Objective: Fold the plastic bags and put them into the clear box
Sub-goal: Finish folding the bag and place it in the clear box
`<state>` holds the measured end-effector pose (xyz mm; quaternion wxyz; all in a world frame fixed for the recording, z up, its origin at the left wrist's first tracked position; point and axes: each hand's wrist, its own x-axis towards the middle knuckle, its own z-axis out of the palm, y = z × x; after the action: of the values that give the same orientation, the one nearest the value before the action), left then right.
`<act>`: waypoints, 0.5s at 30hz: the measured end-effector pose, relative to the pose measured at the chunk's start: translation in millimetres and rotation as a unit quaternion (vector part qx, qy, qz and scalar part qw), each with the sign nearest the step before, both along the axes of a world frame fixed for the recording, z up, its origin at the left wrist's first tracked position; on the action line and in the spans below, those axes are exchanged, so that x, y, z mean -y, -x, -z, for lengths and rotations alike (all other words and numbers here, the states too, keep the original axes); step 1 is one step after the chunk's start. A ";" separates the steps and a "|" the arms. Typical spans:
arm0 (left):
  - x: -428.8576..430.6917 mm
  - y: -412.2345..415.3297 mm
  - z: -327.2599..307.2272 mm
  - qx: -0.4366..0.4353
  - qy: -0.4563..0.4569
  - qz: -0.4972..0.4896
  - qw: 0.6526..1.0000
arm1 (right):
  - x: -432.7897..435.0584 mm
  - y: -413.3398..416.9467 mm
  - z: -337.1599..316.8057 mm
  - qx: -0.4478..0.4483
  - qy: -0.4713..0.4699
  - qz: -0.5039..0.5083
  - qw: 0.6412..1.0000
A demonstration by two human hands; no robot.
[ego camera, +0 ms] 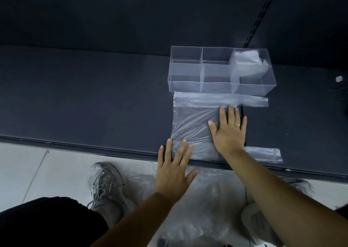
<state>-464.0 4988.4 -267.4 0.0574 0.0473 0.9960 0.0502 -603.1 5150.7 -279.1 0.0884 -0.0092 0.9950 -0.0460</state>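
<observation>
A clear plastic bag (192, 122) lies flat on the dark table, its two handle strips reaching to the right. My right hand (228, 131) presses on the bag's right part with straight spread fingers. My left hand (174, 168) lies flat at the table's front edge, fingertips on the bag's near left corner. Just behind the bag stands the clear box (188, 81), divided into compartments. A folded bag (246, 62) sits in its far right compartment.
The dark table (84, 99) stretches left and right, its front edge running across below the bag. On the floor below lie more clear plastic bags (203, 205) between my grey shoes (105, 186). A small white object (338, 78) sits at the far right.
</observation>
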 end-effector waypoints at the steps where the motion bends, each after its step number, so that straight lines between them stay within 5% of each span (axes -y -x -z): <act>1: -1.2 1.9 -4.5 -0.021 -0.048 -0.025 0.998 | -0.7 1.0 -2.7 -0.001 -0.003 0.005 1.000; 6: -10.8 68.2 -21.8 -0.114 -0.184 -0.083 0.973 | 39.0 -9.5 -18.1 -0.052 0.122 -0.112 0.985; 10: 1.5 127.6 -9.4 -0.019 -0.113 -0.075 0.991 | 57.8 0.0 -19.3 -0.040 0.169 -0.118 0.978; 15: 16.8 139.0 16.3 0.024 -0.019 -0.005 1.000 | 18.6 23.9 0.6 0.007 0.053 -0.096 0.994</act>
<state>-603.0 4971.6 -283.8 0.0799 0.0426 0.9934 0.0702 -627.0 5132.1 -279.7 0.0986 -0.1093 0.9850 -0.0900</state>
